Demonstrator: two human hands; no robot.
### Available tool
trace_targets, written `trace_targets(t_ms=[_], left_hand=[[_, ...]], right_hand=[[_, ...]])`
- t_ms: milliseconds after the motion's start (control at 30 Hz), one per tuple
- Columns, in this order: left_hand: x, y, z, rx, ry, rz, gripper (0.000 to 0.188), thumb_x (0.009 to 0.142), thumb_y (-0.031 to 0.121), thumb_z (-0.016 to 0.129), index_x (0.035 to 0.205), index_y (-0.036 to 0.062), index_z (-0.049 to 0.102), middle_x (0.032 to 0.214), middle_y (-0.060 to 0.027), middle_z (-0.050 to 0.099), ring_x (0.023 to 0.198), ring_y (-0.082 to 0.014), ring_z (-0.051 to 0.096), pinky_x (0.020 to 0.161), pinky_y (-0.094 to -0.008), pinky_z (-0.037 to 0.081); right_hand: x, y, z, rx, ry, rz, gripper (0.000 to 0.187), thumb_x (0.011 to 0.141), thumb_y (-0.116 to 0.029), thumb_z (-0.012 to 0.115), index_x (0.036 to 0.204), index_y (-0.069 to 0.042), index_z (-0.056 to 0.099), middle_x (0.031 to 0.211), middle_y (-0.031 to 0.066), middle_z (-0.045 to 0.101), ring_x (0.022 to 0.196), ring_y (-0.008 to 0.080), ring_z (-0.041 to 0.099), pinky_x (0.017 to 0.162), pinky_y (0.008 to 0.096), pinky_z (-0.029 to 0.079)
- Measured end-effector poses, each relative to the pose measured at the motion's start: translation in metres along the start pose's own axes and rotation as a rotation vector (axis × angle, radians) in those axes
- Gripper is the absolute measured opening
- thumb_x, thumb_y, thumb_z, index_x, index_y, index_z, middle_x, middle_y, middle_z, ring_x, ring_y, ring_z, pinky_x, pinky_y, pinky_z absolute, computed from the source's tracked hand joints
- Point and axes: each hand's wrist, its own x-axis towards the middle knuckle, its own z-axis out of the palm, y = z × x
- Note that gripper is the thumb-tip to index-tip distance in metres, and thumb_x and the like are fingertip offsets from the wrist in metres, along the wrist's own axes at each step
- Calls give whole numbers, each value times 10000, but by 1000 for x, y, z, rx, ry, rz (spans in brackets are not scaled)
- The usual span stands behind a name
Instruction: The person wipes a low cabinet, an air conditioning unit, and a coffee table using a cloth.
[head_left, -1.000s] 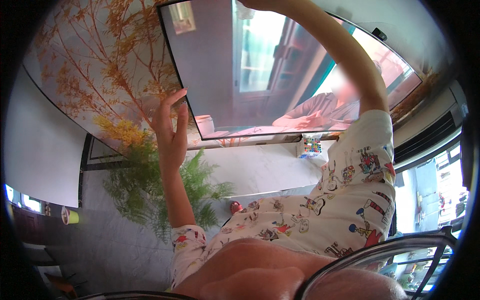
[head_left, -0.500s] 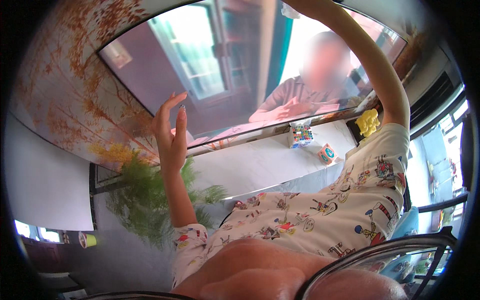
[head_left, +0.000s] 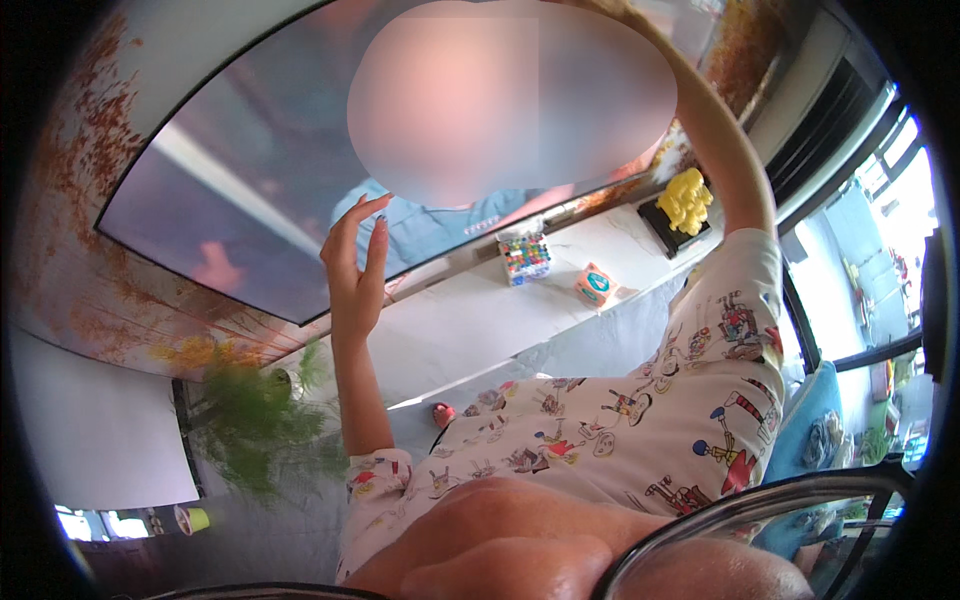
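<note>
My left hand (head_left: 357, 265) is raised in front of the lower part of a large television screen (head_left: 215, 175). Its fingers are bent and apart, with nothing between them. I cannot tell whether it touches the screen. My right arm (head_left: 725, 140) reaches up across the screen's right side toward the upper edge. A blurred patch and the picture's edge hide the right hand there, and whatever it may hold. The screen shows a person in a blue top.
Below the screen runs a white marble-look cabinet top (head_left: 430, 325). On it stand a box with colourful dots (head_left: 525, 258), a small orange-and-white cube (head_left: 596, 287) and a yellow ornament (head_left: 686, 202) on a black base. A feathery green plant (head_left: 255, 420) is at the left.
The view has shifted, so the cabinet things sit further left. The screen's picture is different. A white, crumpled thing by my right hand earlier no longer shows. My left hand keeps its open shape.
</note>
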Motion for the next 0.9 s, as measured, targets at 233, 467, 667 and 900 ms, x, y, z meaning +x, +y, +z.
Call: trace_targets(t_ms=[233,467,667,900], left_hand=[[3,-6,101,-612,-409,-335,338,869,229,421,1154,48,435,1123,-73,487,1078,-154,415,906,-297,293],[-27,8,173,-835,-630,-383,402,850,227,480,1187,29,387,1143,-86,444,1061,-173,408,854,-313,353],[-33,59,191,-1099,-842,-480,342,821,195,534,1098,18,440,1016,-52,485,908,-98,445,787,-233,373],[-21,67,228,-1211,-906,-614,205,788,197,590,871,86,439,852,10,483,770,-45,452,709,-166,345]], right_hand=[[-101,-152,-56,2012,770,1916,280,732,-94,449,1003,-56,511,900,114,572,782,242,549,717,375,453],[-99,-225,-166,2240,1123,2281,437,744,-57,392,1180,-48,378,1064,104,512,887,237,548,763,337,455],[-107,-215,-249,1956,1330,2177,474,736,-71,382,1207,-29,350,1106,127,482,945,229,524,820,330,423],[-127,-216,-263,1651,1514,2280,521,747,-127,421,1244,-33,300,1162,137,456,987,243,510,847,352,422]])
